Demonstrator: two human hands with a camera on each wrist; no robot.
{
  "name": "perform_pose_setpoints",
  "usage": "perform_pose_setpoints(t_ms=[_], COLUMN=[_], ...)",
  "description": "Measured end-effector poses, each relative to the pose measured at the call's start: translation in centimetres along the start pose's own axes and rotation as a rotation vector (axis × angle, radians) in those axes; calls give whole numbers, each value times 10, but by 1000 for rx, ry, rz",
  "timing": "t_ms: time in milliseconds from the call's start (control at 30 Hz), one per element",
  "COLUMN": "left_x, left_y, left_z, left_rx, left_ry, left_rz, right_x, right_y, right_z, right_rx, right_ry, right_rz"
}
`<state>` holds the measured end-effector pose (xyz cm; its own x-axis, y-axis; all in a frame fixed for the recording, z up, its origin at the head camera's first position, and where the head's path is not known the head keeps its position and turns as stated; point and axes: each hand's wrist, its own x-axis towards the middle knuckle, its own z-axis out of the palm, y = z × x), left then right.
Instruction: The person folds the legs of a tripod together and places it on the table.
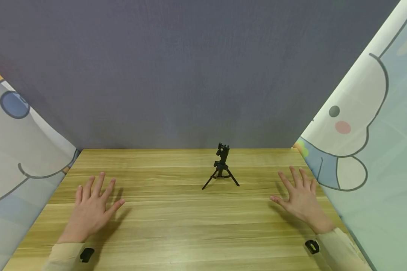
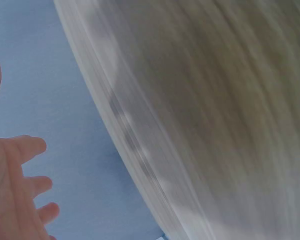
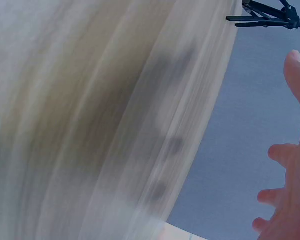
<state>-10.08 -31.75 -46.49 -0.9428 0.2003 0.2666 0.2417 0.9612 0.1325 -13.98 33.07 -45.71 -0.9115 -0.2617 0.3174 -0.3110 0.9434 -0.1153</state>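
Observation:
A small black tripod (image 1: 221,165) stands upright on the wooden table (image 1: 176,226), a little right of the middle and toward the back, its legs spread. My left hand (image 1: 92,209) is over the left side of the table, palm down, fingers straight and spread, holding nothing. Over the right side, my right hand (image 1: 300,199) has its fingers spread the same way and is also without any object. The tripod lies between the two hands, nearer the right one and apart from both. In the right wrist view, the tripod's legs (image 3: 262,19) show at the top right corner.
A dark grey panel (image 1: 190,75) rises behind the table's back edge. Pale cloths with cartoon prints hang on the left (image 1: 23,150) and on the right (image 1: 386,158). A small black piece is at each sleeve's cuff, left (image 1: 86,255) and right (image 1: 312,247).

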Motion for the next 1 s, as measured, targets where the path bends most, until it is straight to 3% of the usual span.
perform_pose_setpoints(t_ms=[500,800,1000], left_x=[9,21,31], left_y=[8,26,38], left_z=[3,3,10], left_rx=[-104,-257,-329], left_ry=[38,5,22], left_rz=[22,-24,-34], right_x=[2,10,19], right_y=[-10,-21,-30], right_z=[2,8,10], right_rx=[137,223,289], right_ry=[1,111,114], right_rz=[-36,-90,-72])
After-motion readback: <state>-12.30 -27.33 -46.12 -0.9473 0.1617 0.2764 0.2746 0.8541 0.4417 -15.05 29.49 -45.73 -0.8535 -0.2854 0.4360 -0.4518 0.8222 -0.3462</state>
